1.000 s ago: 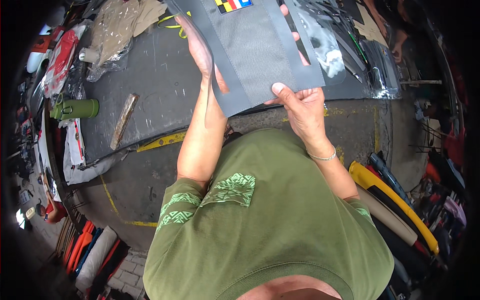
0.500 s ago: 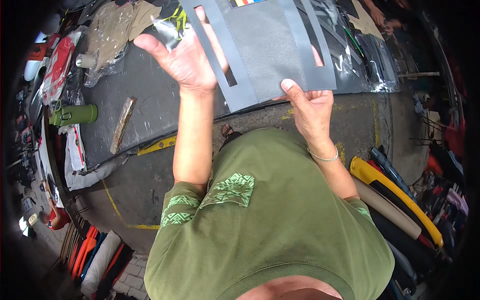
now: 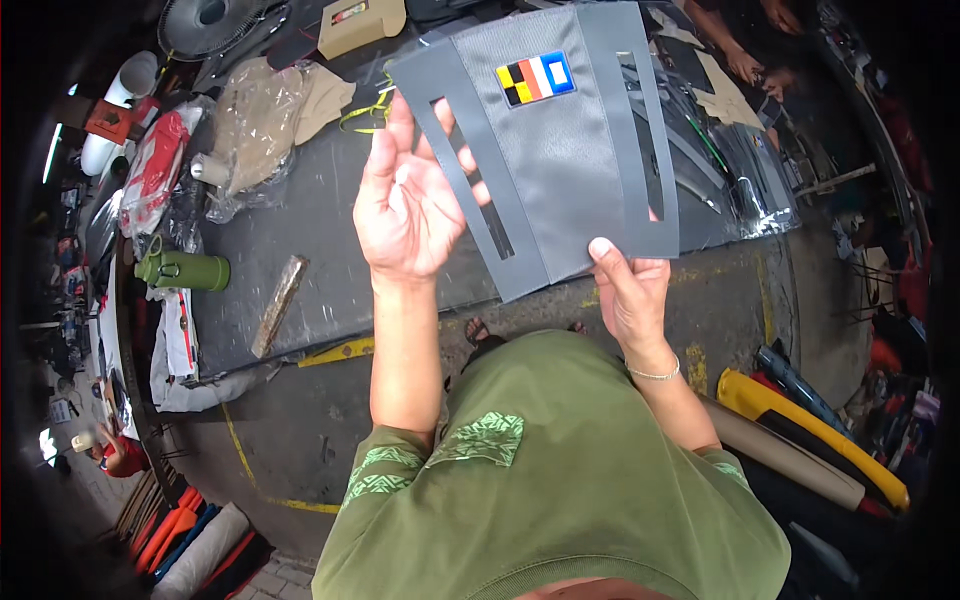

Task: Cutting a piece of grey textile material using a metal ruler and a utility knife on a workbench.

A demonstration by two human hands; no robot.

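A grey leather-like panel [image 3: 585, 170] is held up above the front edge of the table. It carries a long cut-out slot along each side and a multicoloured checked and striped patch [image 3: 537, 79] near the top. My right hand [image 3: 635, 290] grips its bottom edge, thumb on the front and fingers behind. At the panel's left side is my left hand [image 3: 410, 215], palm up with the fingers spread. Some of its fingertips reach behind the panel and show through the left slot. Whether they touch its back is hidden.
On the dark table [image 3: 330, 230] lie a wooden stick [image 3: 280, 306], a green bottle [image 3: 185, 270], plastic-wrapped brown pieces [image 3: 262, 120] and a cardboard box [image 3: 360, 25]. Another person's hands [image 3: 755, 68] are at the far right. Rolls of material [image 3: 810, 430] stand at the lower right.
The panel appears lower in view, and its whole patch now shows. My left hand's thumb has swung upward and its fingers have come closer behind the slot. My right hand keeps its grip.
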